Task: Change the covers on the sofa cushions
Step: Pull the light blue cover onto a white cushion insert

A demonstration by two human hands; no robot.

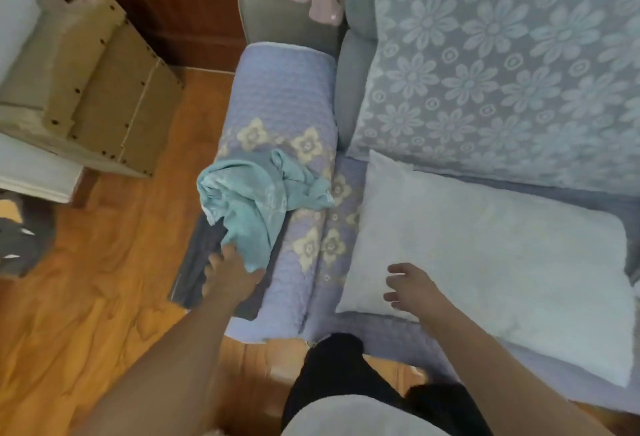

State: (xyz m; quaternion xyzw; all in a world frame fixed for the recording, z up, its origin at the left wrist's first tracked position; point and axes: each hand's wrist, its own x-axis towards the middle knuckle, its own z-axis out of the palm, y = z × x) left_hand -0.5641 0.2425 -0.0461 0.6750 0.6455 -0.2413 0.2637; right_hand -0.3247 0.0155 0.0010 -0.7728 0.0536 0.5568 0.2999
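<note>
The teal cover (256, 200) lies crumpled on the sofa armrest (287, 89), draping over the armrest's outer side. The left hand (232, 272) is at the cover's lower hanging edge, thumb and fingers (225, 252) closing on the cloth; the grip looks like a pinch, though blur hides the detail. Just past the armrest's inner side, the bare white cushion (502, 262) lies flat on the seat, no cover on it. The right hand (412, 285) hovers over the cushion's near corner, fingers loosely spread and holding nothing. The step appears to be fetching the fresh cover for the stripped cushion. Next the cover likely needs shaking out to find its opening, with the right hand steadying or lifting the cushion.
</note>
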